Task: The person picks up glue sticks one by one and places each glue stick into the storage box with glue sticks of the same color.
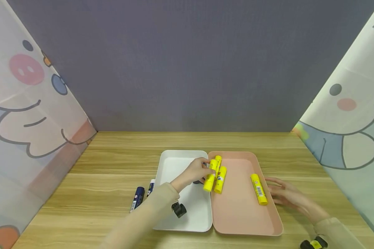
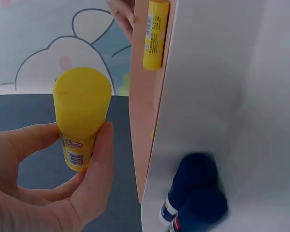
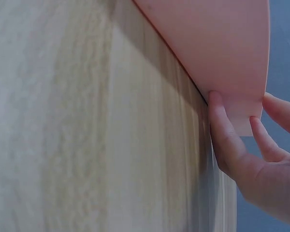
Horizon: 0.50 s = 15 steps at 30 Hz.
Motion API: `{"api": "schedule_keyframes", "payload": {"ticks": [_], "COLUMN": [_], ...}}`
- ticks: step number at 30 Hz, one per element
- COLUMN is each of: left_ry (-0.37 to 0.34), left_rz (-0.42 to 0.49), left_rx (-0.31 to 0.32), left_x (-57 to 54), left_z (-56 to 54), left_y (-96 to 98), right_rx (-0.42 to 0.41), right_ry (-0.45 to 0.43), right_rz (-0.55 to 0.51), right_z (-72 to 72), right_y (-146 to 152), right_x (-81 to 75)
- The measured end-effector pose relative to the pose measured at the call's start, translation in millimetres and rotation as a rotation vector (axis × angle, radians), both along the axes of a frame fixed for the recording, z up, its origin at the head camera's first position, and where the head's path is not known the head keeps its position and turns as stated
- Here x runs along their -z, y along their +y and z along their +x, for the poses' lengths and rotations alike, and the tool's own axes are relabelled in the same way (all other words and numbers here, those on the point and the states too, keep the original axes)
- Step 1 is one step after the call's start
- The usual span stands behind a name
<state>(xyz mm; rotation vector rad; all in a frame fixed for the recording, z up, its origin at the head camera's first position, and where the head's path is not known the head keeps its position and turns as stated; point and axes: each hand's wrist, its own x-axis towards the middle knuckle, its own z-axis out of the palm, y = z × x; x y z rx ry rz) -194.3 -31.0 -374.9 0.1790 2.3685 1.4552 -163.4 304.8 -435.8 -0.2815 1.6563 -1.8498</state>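
My left hand [image 1: 197, 171] pinches a yellow glue stick [image 1: 209, 178] between thumb and fingers, over the border between the white tray [image 1: 194, 221] and the pink tray [image 1: 240, 218]. In the left wrist view the held stick [image 2: 82, 106] shows its blunt yellow end. Two yellow glue sticks, one in front [image 1: 220, 180], lie at the pink tray's left side; another [image 1: 259, 189] lies near its right wall. My right hand [image 1: 286, 195] is at that tray's right edge, fingertips touching its outer wall [image 3: 222, 53]. Navy glue sticks [image 2: 195, 193] in the white tray are mostly hidden by my left hand in the head view.
Two more navy glue sticks, one nearer [image 1: 137, 199], lie on the wooden table [image 1: 112, 166] left of the white tray, partly behind my left sleeve. A grey panel [image 1: 193, 69] stands behind the table, with cartoon-printed sheets [image 1: 355, 93] on both sides.
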Motion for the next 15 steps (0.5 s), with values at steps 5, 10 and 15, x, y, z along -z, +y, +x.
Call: {"api": "schedule_keyframes", "payload": {"ticks": [5, 10, 15], "left_ry": [-0.001, -0.01, -0.041], "left_rz": [0.004, -0.012, 0.005], "left_rx": [0.018, 0.017, 0.009], "left_x": [0.5, 3.5, 7.5], "left_z": [-0.2, -2.2, -3.6], "left_y": [14.0, 26.4, 37.9], "right_rx": [-0.014, -0.021, -0.025], "right_ry": [-0.008, -0.01, -0.009], "right_rz": [-0.042, -0.052, -0.066], "right_z": [-0.5, -0.5, 0.0], "right_y": [0.4, 1.0, 1.0], "right_x": [0.8, 1.3, 0.2]}}
